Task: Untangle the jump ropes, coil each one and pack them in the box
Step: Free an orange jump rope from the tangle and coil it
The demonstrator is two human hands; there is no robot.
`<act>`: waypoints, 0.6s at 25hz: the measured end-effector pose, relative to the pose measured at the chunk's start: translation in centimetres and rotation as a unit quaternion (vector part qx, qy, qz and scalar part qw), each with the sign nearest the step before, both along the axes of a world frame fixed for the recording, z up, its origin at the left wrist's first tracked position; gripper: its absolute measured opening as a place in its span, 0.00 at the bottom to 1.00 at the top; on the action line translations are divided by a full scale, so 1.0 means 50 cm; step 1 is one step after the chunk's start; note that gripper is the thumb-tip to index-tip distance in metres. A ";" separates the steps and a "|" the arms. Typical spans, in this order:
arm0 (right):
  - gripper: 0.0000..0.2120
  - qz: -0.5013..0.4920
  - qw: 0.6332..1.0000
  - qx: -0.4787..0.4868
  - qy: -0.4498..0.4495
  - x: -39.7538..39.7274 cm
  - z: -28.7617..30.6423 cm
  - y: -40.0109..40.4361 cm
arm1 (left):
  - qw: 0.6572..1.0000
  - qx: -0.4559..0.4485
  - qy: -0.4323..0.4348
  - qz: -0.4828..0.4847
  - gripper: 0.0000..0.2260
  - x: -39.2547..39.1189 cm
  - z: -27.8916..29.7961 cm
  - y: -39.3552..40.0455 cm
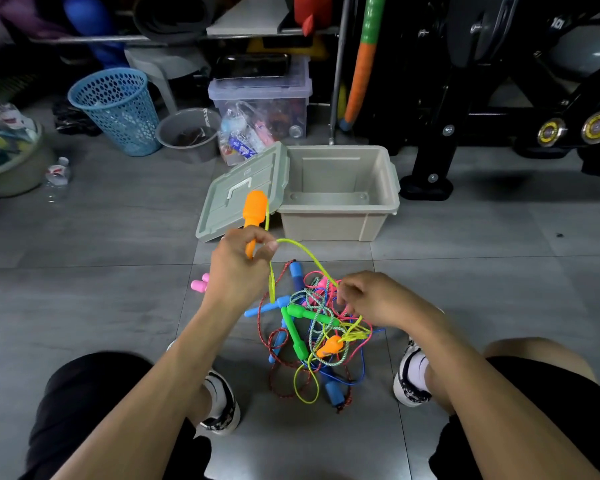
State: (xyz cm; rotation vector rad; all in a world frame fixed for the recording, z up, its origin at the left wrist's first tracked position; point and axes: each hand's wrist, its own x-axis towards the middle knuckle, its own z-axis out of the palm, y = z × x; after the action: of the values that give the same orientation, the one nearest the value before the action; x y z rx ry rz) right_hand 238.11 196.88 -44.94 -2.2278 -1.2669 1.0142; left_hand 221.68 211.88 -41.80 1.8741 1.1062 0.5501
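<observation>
Gripping, left hand: the left hand (238, 261) was curled round an orange handle (254, 216), raised above the floor with the thick end up.
Yellow rope: a yellow rope (293, 244) ran from that handle over the left fingers and arched down to the right hand.
Right hand: the right hand (368, 299) had its fingers bent into the top of the tangle, pinching the cords where the yellow rope arrived.
Tangle: the jump ropes (312, 334) lay knotted on the grey tiled floor (101, 271) between the person's shoes, with green, blue and a second orange handle showing.
Pink handles: two pink handles (200, 284) lay on the floor just left of the left wrist.
Box: the beige box (340, 216) stood open beyond the tangle, its lid (236, 202) leaning against its left side.
</observation>
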 end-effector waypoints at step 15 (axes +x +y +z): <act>0.07 -0.093 0.948 0.284 0.106 -0.022 0.062 -0.008 | 0.978 0.035 0.000 -0.205 0.05 0.028 -0.020 -0.058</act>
State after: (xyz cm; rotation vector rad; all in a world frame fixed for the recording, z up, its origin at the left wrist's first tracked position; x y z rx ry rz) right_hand 237.03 196.50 -41.86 -1.7046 -1.0610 0.6826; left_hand 223.08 208.98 -42.83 2.0877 0.6755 0.3541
